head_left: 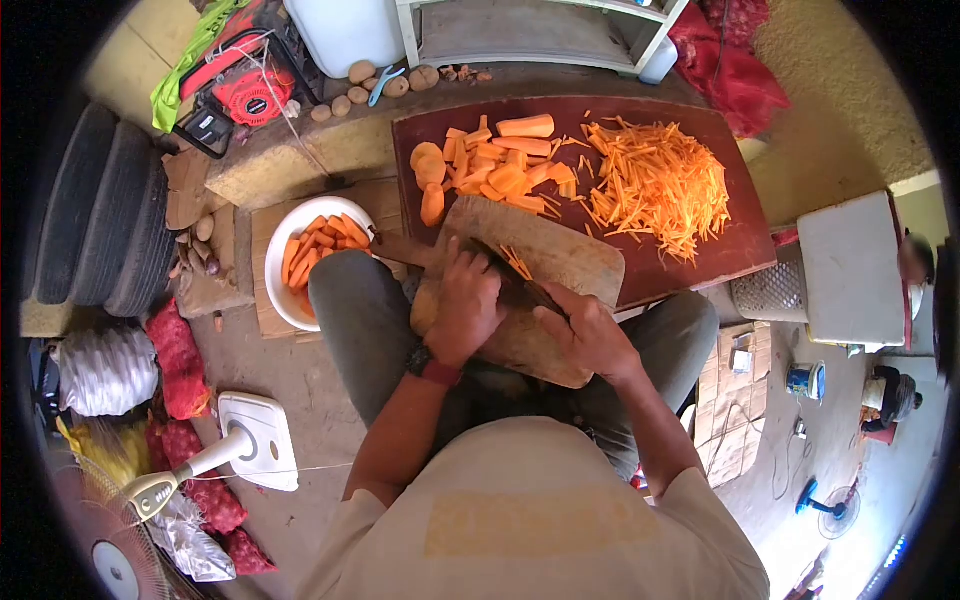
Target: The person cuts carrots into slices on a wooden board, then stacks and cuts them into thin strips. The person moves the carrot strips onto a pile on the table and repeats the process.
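Observation:
A wooden cutting board [570,260] lies across the lap, its handle pointing left. My right hand [585,335] is wrapped round the handle of a knife [515,278], whose blade lies over the board. My left hand [467,300] presses down on the board beside the blade, its fingers bent together; what is under the fingertips is hidden. Thin carrot strips [516,262] lie along the blade. Beyond the board, a dark red table [740,240] holds carrot pieces [508,180] at the left and a large heap of carrot strips [665,185] at the right.
A white bowl [275,262] of carrot pieces stands left of the knees. Farther left are tires [85,215], red net sacks [178,360] and a fan [115,570]. A red machine [250,95] is at the upper left. Another person [890,398] is far right.

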Tool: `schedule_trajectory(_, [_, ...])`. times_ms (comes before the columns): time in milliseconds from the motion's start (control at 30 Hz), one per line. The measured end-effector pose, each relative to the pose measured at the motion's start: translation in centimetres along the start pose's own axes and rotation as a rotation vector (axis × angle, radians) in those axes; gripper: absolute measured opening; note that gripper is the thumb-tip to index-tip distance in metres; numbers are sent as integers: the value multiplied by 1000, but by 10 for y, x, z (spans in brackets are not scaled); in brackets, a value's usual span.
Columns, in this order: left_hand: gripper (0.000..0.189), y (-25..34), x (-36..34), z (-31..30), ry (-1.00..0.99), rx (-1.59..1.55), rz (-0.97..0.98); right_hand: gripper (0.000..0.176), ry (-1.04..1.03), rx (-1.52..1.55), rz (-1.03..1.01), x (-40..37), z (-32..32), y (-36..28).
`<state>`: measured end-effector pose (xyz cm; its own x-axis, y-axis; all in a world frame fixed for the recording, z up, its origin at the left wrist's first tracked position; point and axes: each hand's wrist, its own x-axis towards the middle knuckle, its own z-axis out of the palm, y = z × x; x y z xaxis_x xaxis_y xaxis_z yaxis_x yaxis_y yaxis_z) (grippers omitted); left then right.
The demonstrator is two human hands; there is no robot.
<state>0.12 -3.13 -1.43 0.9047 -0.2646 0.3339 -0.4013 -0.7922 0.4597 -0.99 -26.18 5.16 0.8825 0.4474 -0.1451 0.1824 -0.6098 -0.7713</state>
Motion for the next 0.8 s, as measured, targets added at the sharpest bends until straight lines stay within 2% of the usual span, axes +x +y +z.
schedule_trajectory(100, [29,0,-2,-5,-30,13,-6,44,64,72,-60,-1,7,7])
schedule_trajectory(200, [27,1,-1,-6,12,5,11,43,46,199,4,-4,0,1])
schedule_trajectory(300, [24,2,-2,3,98,-30,24,45,30,165,-22,-7,-5,-1])
schedule_trajectory(400, [22,-1,0,0,6,-14,0,44,10,155,-9,-6,-2,-1])
schedule_trajectory(500, [22,0,-1,-3,8,-5,11,42,86,106,-55,-6,7,7])
schedule_trajectory(600, [23,-1,-1,-3,-16,18,-8,42,43,120,20,-8,3,6])
schedule_trajectory(700, [28,-1,0,-6,-40,24,-22,40,89,161,9,-13,1,-3])
schedule_trajectory(800, [41,-5,-1,-2,-2,-103,-56,38,198,194,-69,-17,8,1])
